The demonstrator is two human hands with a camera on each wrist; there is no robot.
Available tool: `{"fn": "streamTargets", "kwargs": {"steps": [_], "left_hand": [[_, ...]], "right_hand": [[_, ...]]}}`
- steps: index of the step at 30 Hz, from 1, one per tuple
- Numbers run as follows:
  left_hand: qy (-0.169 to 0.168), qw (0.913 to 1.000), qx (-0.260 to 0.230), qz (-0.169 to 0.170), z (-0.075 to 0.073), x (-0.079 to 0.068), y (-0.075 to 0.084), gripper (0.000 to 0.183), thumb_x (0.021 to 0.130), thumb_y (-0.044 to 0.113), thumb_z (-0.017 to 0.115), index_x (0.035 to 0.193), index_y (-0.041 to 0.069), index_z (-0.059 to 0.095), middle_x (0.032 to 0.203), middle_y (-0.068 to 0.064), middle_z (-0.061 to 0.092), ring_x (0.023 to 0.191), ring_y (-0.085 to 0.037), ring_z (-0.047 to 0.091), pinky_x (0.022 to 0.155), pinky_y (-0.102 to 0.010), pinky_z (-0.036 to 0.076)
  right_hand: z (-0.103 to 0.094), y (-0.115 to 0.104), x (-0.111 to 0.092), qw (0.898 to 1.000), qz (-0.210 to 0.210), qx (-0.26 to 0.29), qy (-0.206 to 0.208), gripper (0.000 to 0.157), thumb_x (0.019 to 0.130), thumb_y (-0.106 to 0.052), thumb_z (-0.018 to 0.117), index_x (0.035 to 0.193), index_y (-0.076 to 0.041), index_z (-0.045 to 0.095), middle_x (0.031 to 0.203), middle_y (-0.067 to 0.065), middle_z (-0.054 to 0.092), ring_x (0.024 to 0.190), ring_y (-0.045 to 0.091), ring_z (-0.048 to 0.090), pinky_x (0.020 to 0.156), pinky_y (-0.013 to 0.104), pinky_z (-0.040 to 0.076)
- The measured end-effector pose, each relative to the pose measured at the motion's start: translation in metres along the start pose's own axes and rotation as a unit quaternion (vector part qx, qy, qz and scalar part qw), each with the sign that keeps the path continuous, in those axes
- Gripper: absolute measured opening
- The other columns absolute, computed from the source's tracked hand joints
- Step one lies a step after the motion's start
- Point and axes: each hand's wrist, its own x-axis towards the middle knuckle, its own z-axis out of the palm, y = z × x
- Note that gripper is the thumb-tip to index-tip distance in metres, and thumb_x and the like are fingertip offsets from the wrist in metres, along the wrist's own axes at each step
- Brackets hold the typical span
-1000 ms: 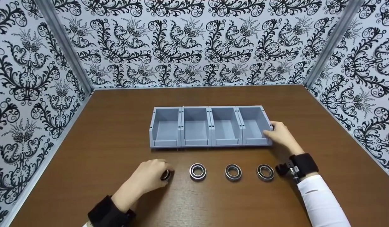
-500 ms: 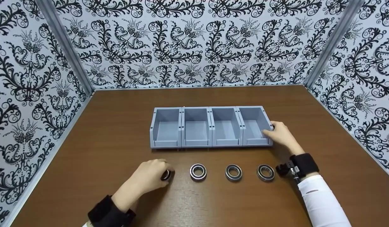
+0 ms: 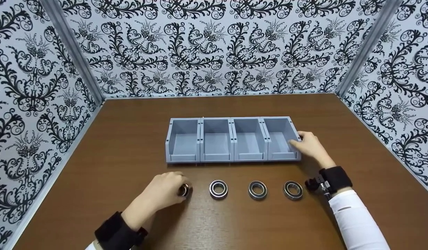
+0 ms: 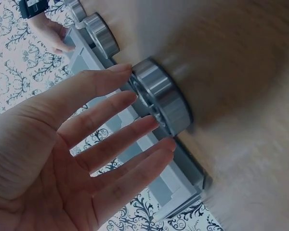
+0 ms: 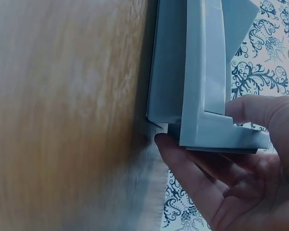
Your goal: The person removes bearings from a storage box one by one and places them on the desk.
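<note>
My left hand (image 3: 165, 189) holds a ball bearing (image 3: 184, 190) at the left end of a line of bearings on the table. In the left wrist view, the thumb is at one side of that shiny steel bearing (image 4: 166, 98) and the fingertips (image 4: 166, 144) are at the other. My right hand (image 3: 311, 147) grips the right side wall of a row of joined light-grey storage bins (image 3: 215, 158). Its thumb lies inside the end bin, with the fingers outside and below, as the right wrist view shows around the bin corner (image 5: 202, 132).
Three more bearings lie flat before the bins: one at centre (image 3: 218, 196), one to its right (image 3: 258, 197) and one near the right wrist (image 3: 293, 197). The brown table (image 3: 130, 139) is enclosed by patterned wall panels (image 3: 214, 45) with grey corner posts.
My left hand has shifted very slightly, and more of the bearing under its fingers shows. The right hand keeps its hold on the bins, which stand almost where they were.
</note>
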Motion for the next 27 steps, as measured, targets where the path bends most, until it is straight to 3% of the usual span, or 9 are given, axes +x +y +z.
{"fn": "streamTargets", "kwargs": {"steps": [10,17,21,27], "left_hand": [[-0.012,0.9998,0.015,0.001,-0.019,0.013,-0.002,0.019,0.073,0.003,0.082,0.087,0.012,0.073,0.084,-0.002,0.065,0.074,-0.026,0.066,0.055,-0.044,0.052],[-0.01,0.9997,0.013,-0.016,-0.03,0.025,-0.009,0.034,0.082,0.01,0.084,0.116,0.009,0.078,0.108,-0.006,0.074,0.092,-0.032,0.072,0.071,-0.05,0.058],[-0.003,0.9997,0.014,-0.019,-0.035,0.034,-0.013,0.036,0.087,0.013,0.082,0.122,0.009,0.077,0.121,-0.011,0.072,0.107,-0.038,0.07,0.08,-0.055,0.057],[0.015,0.9994,0.022,-0.024,-0.046,0.049,-0.022,0.035,0.089,0.017,0.081,0.123,0.01,0.076,0.124,-0.011,0.072,0.111,-0.037,0.069,0.083,-0.055,0.058]], "right_hand": [[-0.007,-0.004,0.004,1.0,-0.004,-0.028,0.005,0.047,0.095,-0.013,0.066,0.129,0.019,0.059,0.108,0.034,0.07,0.081,0.033,0.069,0.073,0.04,0.054],[-0.014,-0.013,0.01,1.0,-0.002,-0.031,0.003,0.05,0.097,-0.014,0.063,0.132,0.02,0.057,0.123,0.039,0.064,0.112,0.052,0.065,0.094,0.059,0.051],[-0.018,-0.017,0.014,0.999,-0.002,-0.033,0.002,0.049,0.098,-0.014,0.063,0.133,0.019,0.057,0.125,0.038,0.064,0.117,0.053,0.062,0.099,0.06,0.049],[-0.023,-0.023,0.02,0.999,0.004,-0.045,0.006,0.05,0.098,-0.018,0.064,0.133,0.017,0.059,0.127,0.035,0.064,0.122,0.054,0.059,0.104,0.064,0.043]]}}
